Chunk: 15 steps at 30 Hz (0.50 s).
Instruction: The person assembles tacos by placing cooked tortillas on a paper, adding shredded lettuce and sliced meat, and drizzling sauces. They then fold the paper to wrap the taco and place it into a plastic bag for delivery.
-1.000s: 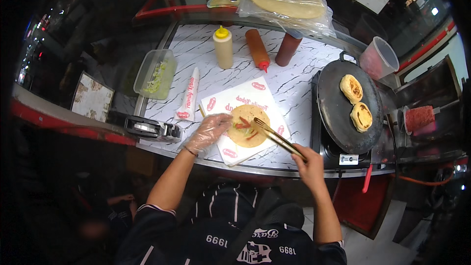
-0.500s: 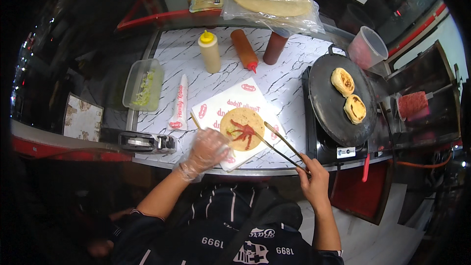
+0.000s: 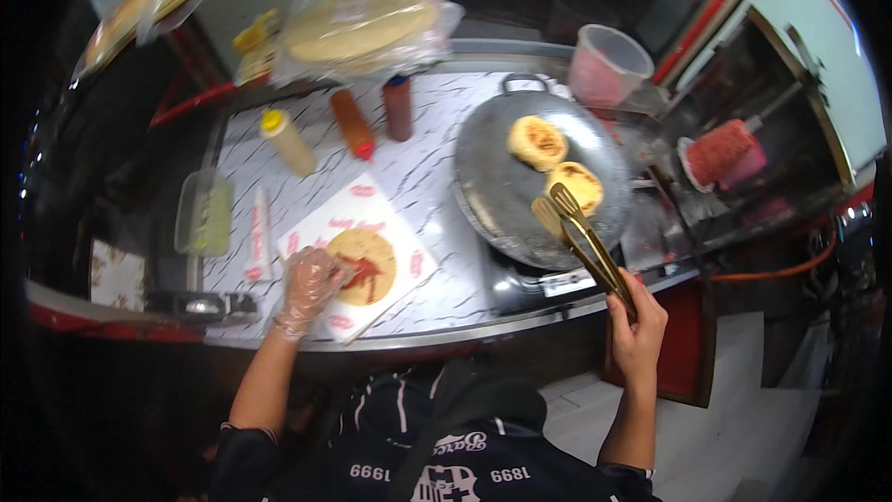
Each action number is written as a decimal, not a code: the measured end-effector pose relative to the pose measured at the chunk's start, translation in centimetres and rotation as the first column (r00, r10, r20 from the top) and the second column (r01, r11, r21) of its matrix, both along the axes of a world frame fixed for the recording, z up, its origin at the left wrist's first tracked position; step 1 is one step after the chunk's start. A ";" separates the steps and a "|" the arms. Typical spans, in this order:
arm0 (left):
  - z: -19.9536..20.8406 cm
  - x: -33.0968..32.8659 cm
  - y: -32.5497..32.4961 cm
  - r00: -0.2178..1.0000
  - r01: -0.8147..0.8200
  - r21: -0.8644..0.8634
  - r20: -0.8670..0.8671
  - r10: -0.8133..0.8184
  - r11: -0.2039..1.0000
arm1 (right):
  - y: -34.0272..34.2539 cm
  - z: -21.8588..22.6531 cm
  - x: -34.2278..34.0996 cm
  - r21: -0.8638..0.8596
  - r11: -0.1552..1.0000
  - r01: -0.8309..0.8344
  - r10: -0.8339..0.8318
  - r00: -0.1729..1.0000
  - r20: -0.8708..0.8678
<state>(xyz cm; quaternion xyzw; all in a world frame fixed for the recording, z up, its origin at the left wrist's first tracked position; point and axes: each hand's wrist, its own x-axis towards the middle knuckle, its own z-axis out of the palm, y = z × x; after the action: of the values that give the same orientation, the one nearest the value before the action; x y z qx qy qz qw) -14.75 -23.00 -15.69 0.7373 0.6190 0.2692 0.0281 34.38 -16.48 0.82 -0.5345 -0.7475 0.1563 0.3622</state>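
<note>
My right hand [image 3: 638,327] grips gold metal tongs [image 3: 595,256], their tips apart over the lower of two browned round breads on the black griddle. These are the upper bread [image 3: 537,141] and the lower bread [image 3: 580,184]. My left hand [image 3: 310,290], in a clear plastic glove, has its fingers curled at the left side of a round flatbread [image 3: 376,256]. Whatever those fingers pinch, if anything, is hidden. Red sauce streaks [image 3: 370,281] lie on the flatbread, which rests on printed white paper [image 3: 400,293].
Behind the paper are a yellow-capped bottle [image 3: 290,144], an orange-brown sauce bottle [image 3: 350,121] and a dark red one [image 3: 398,110]. A plastic tub [image 3: 204,214] and a paper sleeve [image 3: 258,237] lie left. The griddle [image 3: 483,195] and a meat spit [image 3: 720,153] stand right.
The view has swung right. My right hand has carried the tongs from the flatbread to above the griddle breads. My left hand's fingers have come further over the flatbread's edge and curled.
</note>
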 end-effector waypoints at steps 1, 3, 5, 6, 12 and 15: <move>0.0 -0.3 0.3 1.000 0.011 -0.062 -0.018 -0.013 0.998 | 0.6 0.7 1.5 0.005 0.999 0.044 -0.044 0.999 0.018; 2.0 0.5 2.1 1.000 -0.014 -0.058 -0.006 0.014 0.998 | 1.9 1.3 4.6 -0.023 0.989 0.148 -0.148 0.989 0.004; 6.6 2.1 3.3 0.994 -0.089 0.052 0.075 0.085 0.995 | 3.3 1.2 8.2 -0.131 0.962 0.239 -0.243 0.970 -0.010; 8.6 3.4 4.5 0.997 -0.054 0.049 0.056 0.051 0.997 | 4.3 1.4 9.9 -0.196 0.944 0.264 -0.266 0.964 0.017; 15.2 14.6 23.4 0.962 0.274 0.051 -0.020 -0.274 0.960 | 10.6 4.0 14.2 -0.688 0.724 0.054 -0.151 0.985 -0.081; 13.6 19.2 28.8 0.971 0.197 -0.192 -0.096 -0.219 0.961 | 12.2 2.7 13.3 -0.729 0.684 0.008 -0.164 0.976 -0.143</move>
<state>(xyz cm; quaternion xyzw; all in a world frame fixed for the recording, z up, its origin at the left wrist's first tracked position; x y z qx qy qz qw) 4.45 5.81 -2.09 0.8072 0.5604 0.1638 0.0870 47.68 -4.25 3.53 -0.6503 -0.5594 0.4731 0.2008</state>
